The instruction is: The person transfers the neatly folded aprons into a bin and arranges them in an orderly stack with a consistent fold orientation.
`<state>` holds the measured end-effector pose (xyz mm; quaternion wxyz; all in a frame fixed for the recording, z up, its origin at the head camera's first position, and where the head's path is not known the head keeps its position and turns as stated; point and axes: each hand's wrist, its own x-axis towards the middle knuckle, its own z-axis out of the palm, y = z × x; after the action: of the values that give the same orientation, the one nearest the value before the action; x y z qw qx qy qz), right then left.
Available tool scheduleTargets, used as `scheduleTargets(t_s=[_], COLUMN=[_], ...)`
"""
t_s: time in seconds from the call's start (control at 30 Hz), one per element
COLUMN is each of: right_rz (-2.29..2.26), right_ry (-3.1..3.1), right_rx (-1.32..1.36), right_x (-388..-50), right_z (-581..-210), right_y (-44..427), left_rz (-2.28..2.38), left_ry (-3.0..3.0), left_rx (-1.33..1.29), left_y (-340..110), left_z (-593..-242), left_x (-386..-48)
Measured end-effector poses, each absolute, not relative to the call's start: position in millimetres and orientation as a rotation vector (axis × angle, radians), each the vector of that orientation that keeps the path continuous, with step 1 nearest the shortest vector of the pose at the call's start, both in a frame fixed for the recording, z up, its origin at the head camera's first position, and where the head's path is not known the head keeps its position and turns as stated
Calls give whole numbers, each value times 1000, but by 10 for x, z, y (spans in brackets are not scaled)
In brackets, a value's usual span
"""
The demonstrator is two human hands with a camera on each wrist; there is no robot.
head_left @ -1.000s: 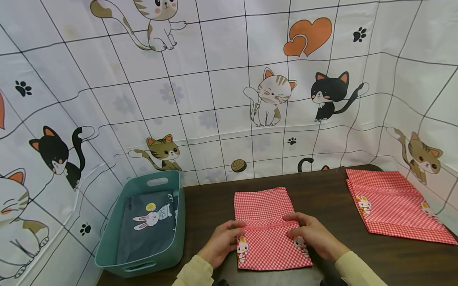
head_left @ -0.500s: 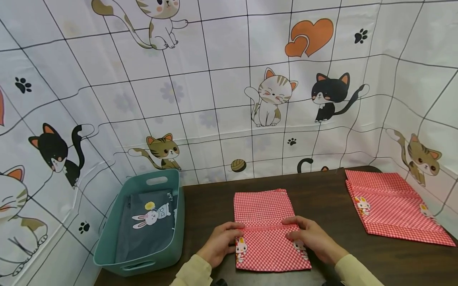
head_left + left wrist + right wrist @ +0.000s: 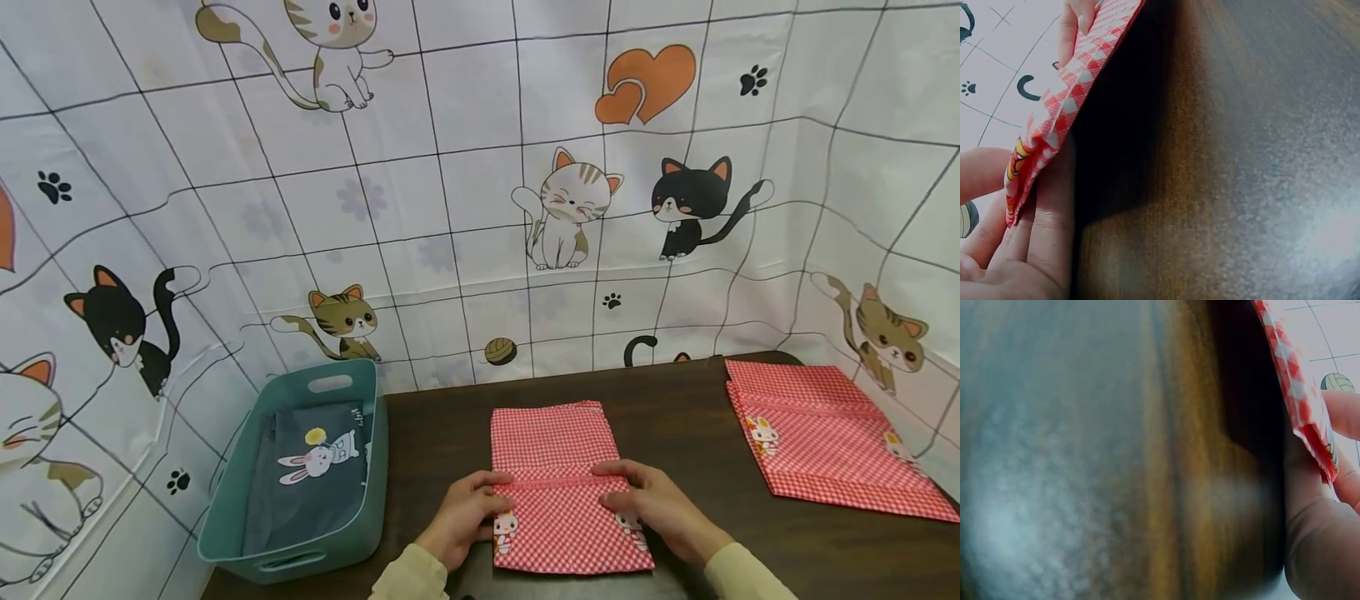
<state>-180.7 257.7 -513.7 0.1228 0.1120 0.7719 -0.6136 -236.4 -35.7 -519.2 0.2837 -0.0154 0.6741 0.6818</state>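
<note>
A folded red-and-white checked cloth [image 3: 558, 529] with rabbit prints lies in front of me in the head view. My left hand [image 3: 463, 518] pinches its left edge, fingers on top and underneath. On the opposite edge, my right hand [image 3: 663, 507] grips the cloth the same way, partly covering a rabbit print. Seen edge-on in the left wrist view, the cloth [image 3: 1066, 103] passes between the fingers, with a dark shadow beneath. The right wrist view shows the cloth's other edge [image 3: 1294, 381] between the right fingers, its near side raised off the table.
To the left stands a teal basket [image 3: 375, 500] holding folded dark grey fabric [image 3: 300, 508] with a rabbit print. At the right lies another red checked cloth [image 3: 825, 433]. A cat-print sheet [image 3: 465, 192] hangs behind the dark wooden table [image 3: 442, 425].
</note>
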Motion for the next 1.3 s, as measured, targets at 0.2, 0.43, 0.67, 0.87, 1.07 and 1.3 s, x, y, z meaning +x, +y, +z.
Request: scheduleTargets(t_s=[0.2, 0.43, 0.67, 0.87, 1.07, 1.3], right_rz=[-1778, -1788, -1857, -1901, -1895, -1894], right_ry=[2260, 2268, 2239, 2216, 2251, 2256], right_rx=[351, 396, 289, 154, 173, 198], right_x=[-1791, -1809, -1802, -1841, -1868, -1883], right_z=[-5102, -5090, -4985, -4795, -4679, -4682], right_y=[2552, 2539, 2584, 2621, 2607, 2579], left_rz=[1827, 1812, 1827, 1877, 1881, 1861], left_ry=[1822, 1841, 1858, 1891, 1919, 1951], left_rx=[-38, -66, 3, 57, 45, 3], left_y=[-359, -353, -416, -458, -457, -455], left_z=[-5187, -5148, -4991, -4734, -4630, -4643], left_x=[-2345, -2354, -2388, -2454, -2461, -2469])
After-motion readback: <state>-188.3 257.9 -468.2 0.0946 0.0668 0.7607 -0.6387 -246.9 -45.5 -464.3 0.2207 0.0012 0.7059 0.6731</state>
